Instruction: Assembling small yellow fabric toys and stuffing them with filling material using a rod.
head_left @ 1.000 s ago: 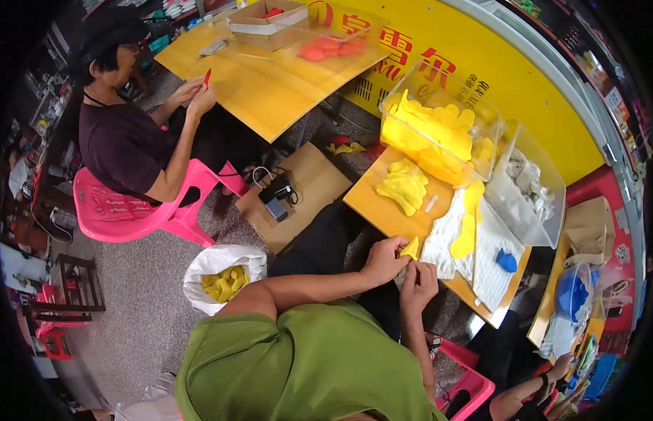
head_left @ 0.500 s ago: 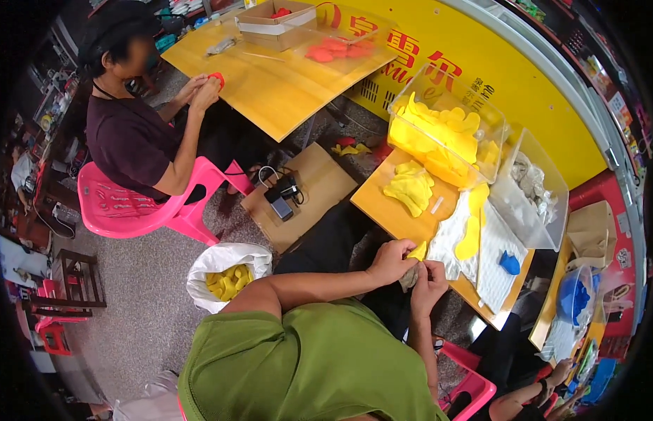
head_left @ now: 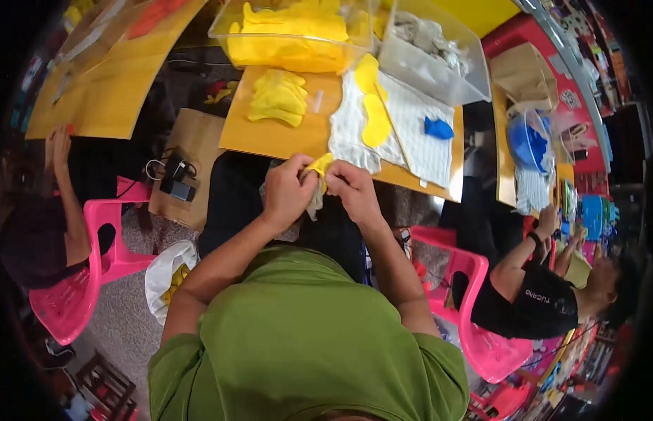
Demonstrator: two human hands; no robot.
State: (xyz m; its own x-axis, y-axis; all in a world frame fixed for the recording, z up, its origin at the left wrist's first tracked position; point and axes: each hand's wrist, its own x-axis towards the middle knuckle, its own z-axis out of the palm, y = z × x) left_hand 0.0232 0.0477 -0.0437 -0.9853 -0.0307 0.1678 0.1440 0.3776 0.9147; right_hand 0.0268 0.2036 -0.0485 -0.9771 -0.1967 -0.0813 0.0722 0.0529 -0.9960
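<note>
The left hand [head_left: 288, 191] and the right hand [head_left: 352, 191] are both closed in a pinch on a small yellow piece [head_left: 319, 165], which sits between the fingertips, just in front of the near edge of the counter [head_left: 270, 137]. Only its top part shows, so its long axis is hard to tell; the visible tip points up and a little to the right, toward the counter. Under the yellow piece a pale grey cloth [head_left: 314, 203] hangs down between the two hands, with its long side about vertical in the picture.

Compared with half a second ago, the view has turned a lot: the counter was then at the right and is now at the top. The hands remain together on the same piece.

On the counter lie a stack of yellow pieces [head_left: 277, 98], a white cloth [head_left: 411, 133] with two yellow oval pieces [head_left: 372, 105] on it, and a small blue piece [head_left: 439, 128]. Behind them stand a clear box of yellow pieces [head_left: 291, 35] and a clear box of grey pieces [head_left: 432, 52]. A white bag [head_left: 165, 270] with yellow scraps stands on the floor at the left. Other people sit on pink chairs [head_left: 467, 309] at both sides. Nothing lies between the hands and the counter.
</note>
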